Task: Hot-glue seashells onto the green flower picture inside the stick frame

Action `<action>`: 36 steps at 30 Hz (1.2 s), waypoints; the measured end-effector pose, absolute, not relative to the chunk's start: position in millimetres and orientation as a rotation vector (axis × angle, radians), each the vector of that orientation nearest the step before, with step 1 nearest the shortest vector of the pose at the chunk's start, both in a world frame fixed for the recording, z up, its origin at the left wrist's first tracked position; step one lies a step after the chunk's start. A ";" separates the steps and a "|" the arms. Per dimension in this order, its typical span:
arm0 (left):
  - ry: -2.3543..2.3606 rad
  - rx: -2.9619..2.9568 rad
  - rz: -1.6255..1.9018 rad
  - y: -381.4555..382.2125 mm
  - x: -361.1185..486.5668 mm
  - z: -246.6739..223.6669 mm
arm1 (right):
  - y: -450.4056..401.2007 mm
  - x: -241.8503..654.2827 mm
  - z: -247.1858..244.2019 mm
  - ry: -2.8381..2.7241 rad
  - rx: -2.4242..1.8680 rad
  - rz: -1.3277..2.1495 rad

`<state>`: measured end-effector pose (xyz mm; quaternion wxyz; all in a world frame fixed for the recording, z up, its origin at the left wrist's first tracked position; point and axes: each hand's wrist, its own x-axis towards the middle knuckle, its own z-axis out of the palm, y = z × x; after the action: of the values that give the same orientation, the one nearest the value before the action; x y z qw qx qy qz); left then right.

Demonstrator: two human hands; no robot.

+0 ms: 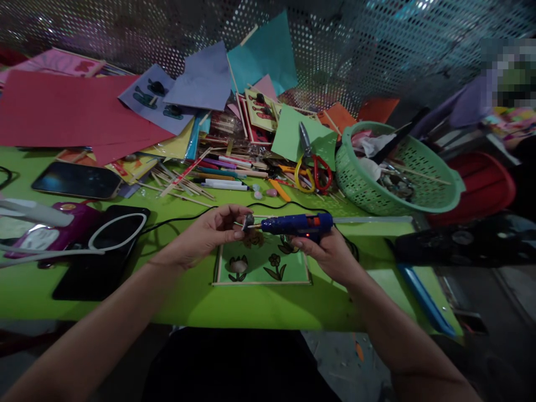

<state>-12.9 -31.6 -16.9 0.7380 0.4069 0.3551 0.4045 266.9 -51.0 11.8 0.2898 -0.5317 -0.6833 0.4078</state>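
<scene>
One glue gun (pixel 285 224) in right grip (pixel 334 255)

Scissors (pixel 307 153) behind glue gun (pixel 288 224)

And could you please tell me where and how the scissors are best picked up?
The scissors are probably best gripped by the red loop and yellow loop, coming from the worker's side: both loops lie toward that side, while the blades point away over the light green paper.

The light is dim, with bright specks across the mesh (pixel 355 50) and blurred edges.
</scene>
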 end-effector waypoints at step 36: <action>0.755 0.928 0.873 -34.0 -14.1 -12.7 | -56.2 267.1 15.5 -1.413 -1.300 1.386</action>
<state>-14.1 -34.0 -12.7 0.7381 0.4230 0.3438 0.3976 267.1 -56.2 15.5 0.3773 -0.5085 -0.5525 0.5420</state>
